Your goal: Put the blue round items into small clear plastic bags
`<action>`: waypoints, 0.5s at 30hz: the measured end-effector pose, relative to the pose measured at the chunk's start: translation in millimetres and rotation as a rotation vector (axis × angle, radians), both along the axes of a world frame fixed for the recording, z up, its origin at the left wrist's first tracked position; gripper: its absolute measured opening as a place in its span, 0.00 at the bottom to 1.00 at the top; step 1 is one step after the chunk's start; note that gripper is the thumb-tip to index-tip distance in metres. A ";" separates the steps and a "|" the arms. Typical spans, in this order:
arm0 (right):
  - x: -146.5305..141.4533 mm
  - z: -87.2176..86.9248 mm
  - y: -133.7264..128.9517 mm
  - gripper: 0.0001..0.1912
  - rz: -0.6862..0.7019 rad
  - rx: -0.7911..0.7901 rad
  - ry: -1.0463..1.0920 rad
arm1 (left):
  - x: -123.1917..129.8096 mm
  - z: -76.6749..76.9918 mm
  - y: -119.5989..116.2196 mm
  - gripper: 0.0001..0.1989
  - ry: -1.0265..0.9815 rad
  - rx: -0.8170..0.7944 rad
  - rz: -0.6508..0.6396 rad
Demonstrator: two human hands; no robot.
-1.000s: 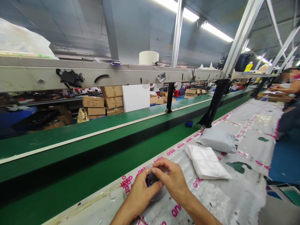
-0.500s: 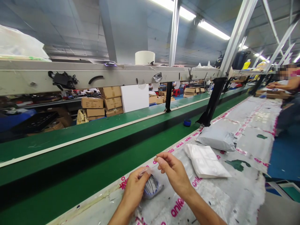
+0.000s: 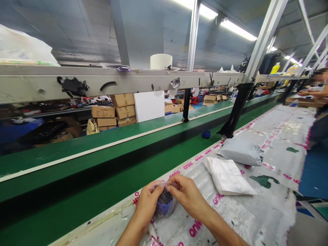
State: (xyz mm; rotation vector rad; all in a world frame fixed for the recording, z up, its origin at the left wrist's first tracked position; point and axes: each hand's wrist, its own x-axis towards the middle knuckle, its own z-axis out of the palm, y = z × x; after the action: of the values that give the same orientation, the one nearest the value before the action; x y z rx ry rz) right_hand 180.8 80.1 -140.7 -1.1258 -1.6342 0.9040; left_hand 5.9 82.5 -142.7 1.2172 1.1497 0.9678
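1. The mouth of a clear plastic bag [image 3: 165,204] with dark and blue contents is pinched by the left hand [image 3: 147,205] and the right hand [image 3: 188,196], their fingertips held together.
2. The bag is rested on a pink-printed plastic sheet [image 3: 276,160], beside a green conveyor belt [image 3: 77,164].
3. A white packet [image 3: 228,177] and a grey mailer bag [image 3: 241,153] are laid to the right.

The left hand [image 3: 147,205] and right hand [image 3: 188,197] pinch the top of a clear plastic bag [image 3: 165,204] near a white packet [image 3: 228,177].
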 end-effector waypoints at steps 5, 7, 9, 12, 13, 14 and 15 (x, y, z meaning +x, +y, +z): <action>2.6 -0.5 3.2 0.08 -0.085 -0.019 0.096 | -5.0 3.6 -6.5 0.35 -0.151 -0.138 -0.195; 3.1 1.5 3.4 0.08 -0.094 -0.013 0.083 | -6.4 2.7 -6.5 0.36 -0.194 -0.142 -0.215; 2.8 2.8 3.0 0.07 -0.081 -0.001 0.058 | -6.3 1.5 -5.2 0.33 -0.179 -0.159 -0.171; 1.7 2.7 1.7 0.07 -0.072 0.025 0.030 | -3.2 1.8 -3.3 0.29 -0.092 -0.091 -0.126; 1.2 2.5 1.1 0.07 -0.067 0.032 0.029 | -1.4 2.6 -3.3 0.27 -0.045 -0.028 -0.122; 0.6 2.3 0.6 0.07 -0.061 0.040 0.027 | 0.6 3.6 -3.6 0.26 0.004 0.042 -0.120; -0.1 2.3 0.1 0.06 -0.056 0.050 0.022 | 2.6 4.6 -4.1 0.24 0.051 0.107 -0.123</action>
State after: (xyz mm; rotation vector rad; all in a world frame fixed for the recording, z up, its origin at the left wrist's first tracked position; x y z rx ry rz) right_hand 180.8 80.2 -138.4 -1.1181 -1.5916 0.8324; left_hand 8.5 78.4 -138.1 1.3888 1.0601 0.9195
